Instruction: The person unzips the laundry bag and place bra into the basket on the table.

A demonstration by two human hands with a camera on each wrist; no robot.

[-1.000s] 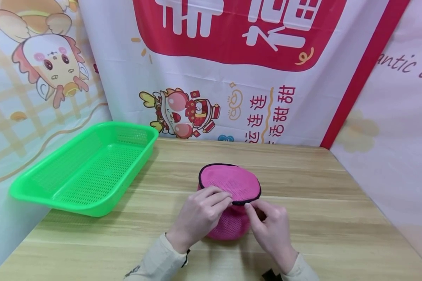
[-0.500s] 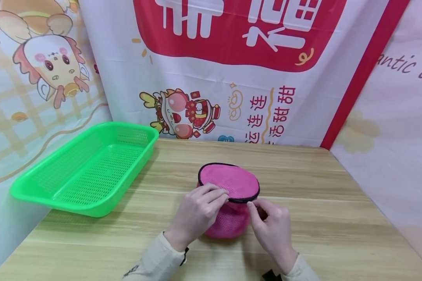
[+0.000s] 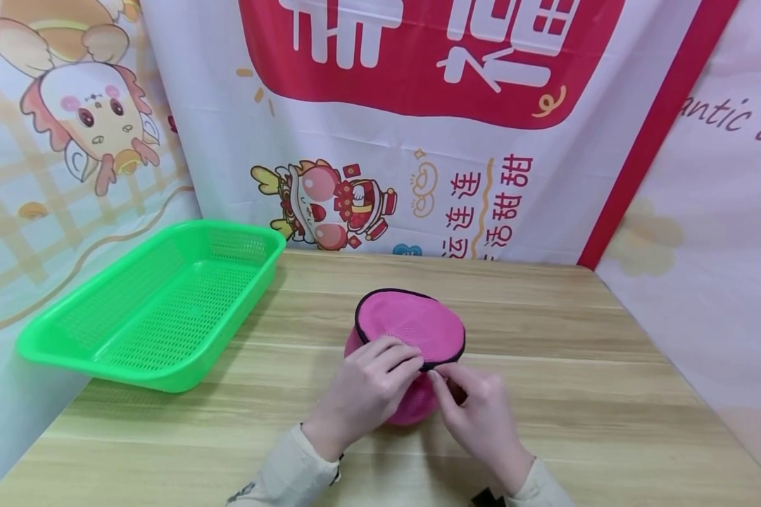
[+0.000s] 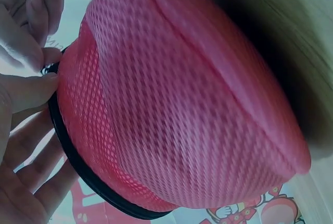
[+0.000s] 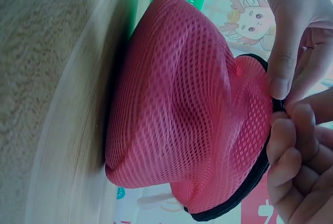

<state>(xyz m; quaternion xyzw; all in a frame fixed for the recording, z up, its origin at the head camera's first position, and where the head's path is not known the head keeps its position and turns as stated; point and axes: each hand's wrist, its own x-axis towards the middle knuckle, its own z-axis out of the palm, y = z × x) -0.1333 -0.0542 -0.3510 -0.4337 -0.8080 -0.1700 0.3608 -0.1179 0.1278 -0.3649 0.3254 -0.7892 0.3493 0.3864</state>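
Note:
A round pink mesh laundry bag [image 3: 412, 317] with a black zipper [image 4: 88, 174] around its top stands on the table between both hands. My left hand [image 3: 374, 387] pinches the near zippered rim, its thumb on the side and its other fingers over the lid. Just to its right, the thumb and fingertips of my right hand [image 3: 478, 415] pinch the zipper at the same rim. A small metallic bit shows at those fingertips in the left wrist view; the zipper pull is mostly hidden. The mesh side [image 5: 171, 104] is creased and sags inward.
A green plastic basket [image 3: 228, 310] with perforated sides stands at the left of the wood-grain table [image 3: 608, 394]. Printed cloth hangings [image 3: 355, 127] enclose the table at the back and on both sides.
My right hand has slid left along the rim, closer to my left hand. The bag has shifted slightly left and away, and my left hand has moved a little right.

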